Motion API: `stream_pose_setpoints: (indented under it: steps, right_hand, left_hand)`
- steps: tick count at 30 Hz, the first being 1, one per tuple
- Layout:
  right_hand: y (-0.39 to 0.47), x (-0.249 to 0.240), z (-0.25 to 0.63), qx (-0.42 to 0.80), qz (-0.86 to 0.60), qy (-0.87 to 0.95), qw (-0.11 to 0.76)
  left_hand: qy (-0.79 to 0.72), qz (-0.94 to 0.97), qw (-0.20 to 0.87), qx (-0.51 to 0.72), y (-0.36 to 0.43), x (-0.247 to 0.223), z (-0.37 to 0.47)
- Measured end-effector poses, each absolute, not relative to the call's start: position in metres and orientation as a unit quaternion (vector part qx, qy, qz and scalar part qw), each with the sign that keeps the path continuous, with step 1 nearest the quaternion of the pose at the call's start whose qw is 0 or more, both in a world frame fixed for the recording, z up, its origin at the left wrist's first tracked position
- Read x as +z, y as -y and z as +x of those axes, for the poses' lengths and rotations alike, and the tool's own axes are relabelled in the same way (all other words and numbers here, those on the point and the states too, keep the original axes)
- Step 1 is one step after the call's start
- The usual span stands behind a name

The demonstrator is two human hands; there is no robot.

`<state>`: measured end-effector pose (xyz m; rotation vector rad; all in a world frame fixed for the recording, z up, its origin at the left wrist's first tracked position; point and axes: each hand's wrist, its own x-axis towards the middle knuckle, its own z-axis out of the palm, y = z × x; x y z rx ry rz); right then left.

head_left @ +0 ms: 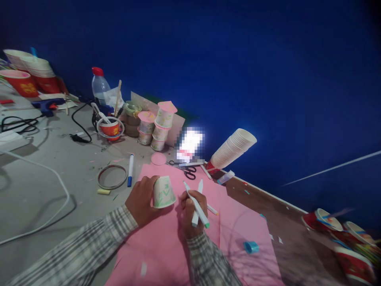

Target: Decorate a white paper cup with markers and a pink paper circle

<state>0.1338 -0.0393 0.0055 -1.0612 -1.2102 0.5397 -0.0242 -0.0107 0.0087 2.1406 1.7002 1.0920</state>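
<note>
My left hand is closed around a small white paper cup with green markings, turned upside down with its rim downward. To its right my right hand grips a white marker with a green end, its other end toward the cup but apart from it. A second white marker also passes through or behind the right fingers. Both hands are above pink paper. A marker with a yellow end lies just right of the right hand.
Black-handled scissors, a blue-capped marker and a tape ring lie beyond the hands. Decorated cup towers, a leaning cup stack and a blurred bright screen stand near the blue wall. Cables cross the left side.
</note>
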Motion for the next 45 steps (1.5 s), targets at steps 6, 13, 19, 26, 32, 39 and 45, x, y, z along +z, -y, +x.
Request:
stream_pose_setpoints:
  steps: [6, 13, 19, 26, 32, 39, 45]
  right_hand:
    - [0.036, 0.008, 0.136, 0.147, -0.441, 0.632, 0.620]
    - [0.035, -0.007, 0.140, 0.099, -0.400, 0.686, 0.600]
    - [0.035, -0.001, 0.139, 0.115, -0.371, 0.719, 0.577]
    - [0.038, 0.003, 0.136, 0.116, -0.380, 0.695, 0.600]
    - [0.040, 0.006, 0.134, 0.238, -0.387, 0.576, 0.680]
    - [0.037, 0.005, 0.131, 0.402, -0.379, 0.429, 0.715]
    - [0.032, 0.005, 0.131, 0.439, -0.389, 0.384, 0.713]
  left_hand:
    - [-0.585, 0.706, 0.123, 0.380, 0.009, 0.007, -0.025]
    - [-0.581, 0.700, 0.143, 0.390, 0.007, 0.005, -0.025]
    - [-0.566, 0.679, 0.206, 0.419, 0.009, 0.007, -0.024]
    - [-0.548, 0.679, 0.224, 0.433, 0.009, 0.006, -0.025]
    - [-0.525, 0.690, 0.235, 0.439, 0.009, 0.004, -0.027]
    - [-0.493, 0.703, 0.280, 0.429, 0.009, -0.005, -0.027]
    - [-0.501, 0.701, 0.280, 0.423, 0.010, -0.004, -0.025]
